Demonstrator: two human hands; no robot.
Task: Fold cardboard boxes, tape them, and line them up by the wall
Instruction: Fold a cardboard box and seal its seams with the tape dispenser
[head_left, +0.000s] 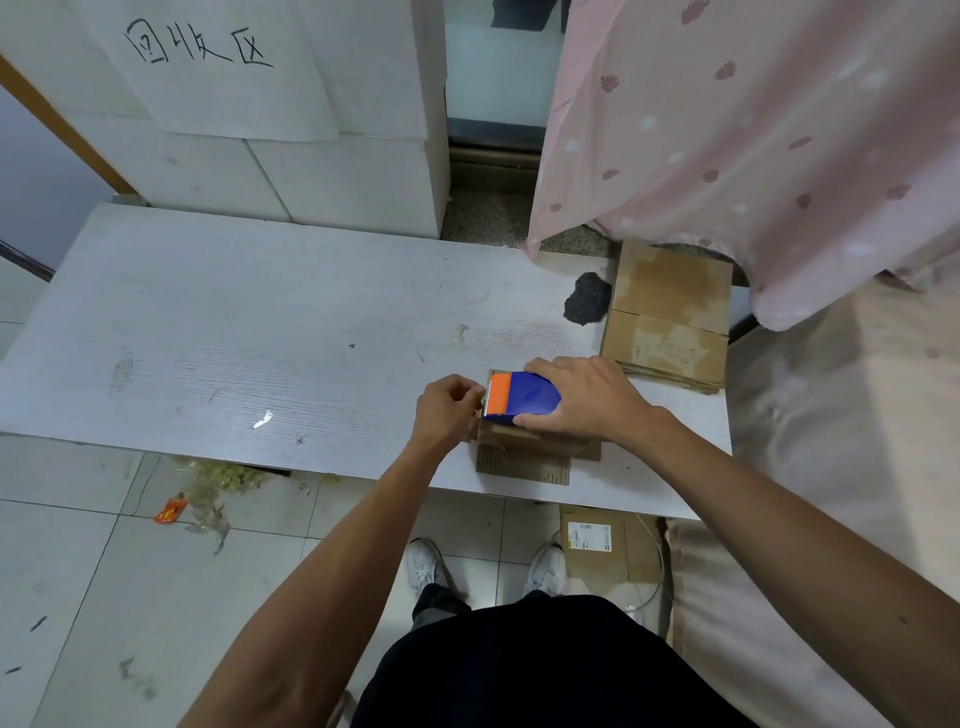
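Right hand (587, 400) grips the tape dispenser (524, 397) atop the cardboard box (524, 460) at the counter's (234, 338) front edge; left hand (447, 410) pinches the tape end (482, 404). A skewed pull could wrinkle it or shove the box off

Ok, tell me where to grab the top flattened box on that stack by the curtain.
Probably the near edge of the cardboard stack, from your side: it lies flat, so only edges offer purchase, and that one faces you with its layers showing.
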